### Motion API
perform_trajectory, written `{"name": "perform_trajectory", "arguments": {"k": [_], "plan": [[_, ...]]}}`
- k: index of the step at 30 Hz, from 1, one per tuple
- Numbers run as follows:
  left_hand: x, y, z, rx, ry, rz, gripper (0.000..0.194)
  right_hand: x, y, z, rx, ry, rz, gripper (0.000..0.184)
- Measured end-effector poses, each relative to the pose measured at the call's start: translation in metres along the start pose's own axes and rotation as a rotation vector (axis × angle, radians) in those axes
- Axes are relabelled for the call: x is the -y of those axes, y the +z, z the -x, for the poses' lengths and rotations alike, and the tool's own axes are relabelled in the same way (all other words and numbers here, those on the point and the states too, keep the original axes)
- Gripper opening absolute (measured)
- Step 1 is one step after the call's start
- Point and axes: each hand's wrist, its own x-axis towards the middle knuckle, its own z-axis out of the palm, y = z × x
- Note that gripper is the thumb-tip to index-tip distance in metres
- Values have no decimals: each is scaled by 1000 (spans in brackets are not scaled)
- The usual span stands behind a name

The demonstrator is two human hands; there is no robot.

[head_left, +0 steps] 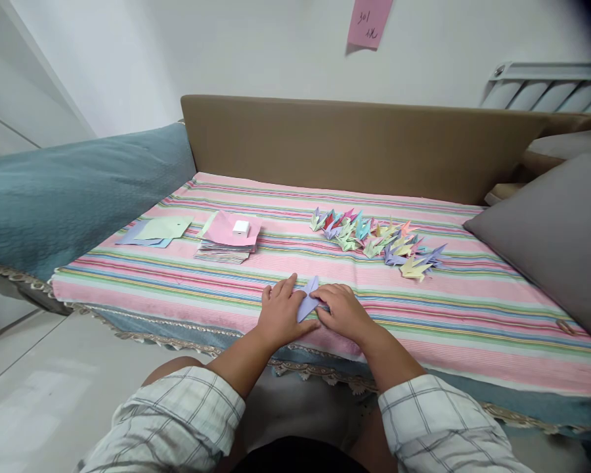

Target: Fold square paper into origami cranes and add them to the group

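A small folded piece of lilac paper (pixel 307 301) lies on the striped cloth near the front edge of the sofa, between my two hands. My left hand (pixel 282 309) rests at its left side, fingers stretched out and thumb spread toward me, pressing on the paper's edge. Bent fingers of my right hand (pixel 342 309) pinch the paper's right edge; the fingertips are partly hidden. Beyond my right hand sits a cluster of folded paper cranes (pixel 364 236) in several colours.
A stack of square paper (pixel 226 253) with a small white box (pixel 241 228) on top stands back left. Loose green and blue sheets (pixel 160 228) lie farther left. A grey cushion (pixel 556 230) is at the right. The brown backrest (pixel 335 144) rises behind.
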Motion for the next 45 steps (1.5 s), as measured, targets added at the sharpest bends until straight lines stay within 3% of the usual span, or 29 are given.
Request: {"name": "perform_trajectory", "arguments": {"k": [7,16,20,28,35,45], "plan": [[16,-1,-6,86,116,-43,39,-3,-2,0,0,-92,10,27],[16,-7,-10,45,251,-76,28,2,-1,-3,-8,-111,51,15],[17,-6,-11,67,246,-35,29,-2,2,-4,-12,-152,-17,15],[24,1,-12,53,250,-23,28,-10,7,-4,-18,-87,-95,15],[27,6,-11,-19,311,-11,27,-8,6,-3,-37,-68,-124,15],[27,9,-11,-89,235,69,22,-4,6,-5,-46,-15,-139,12]]}}
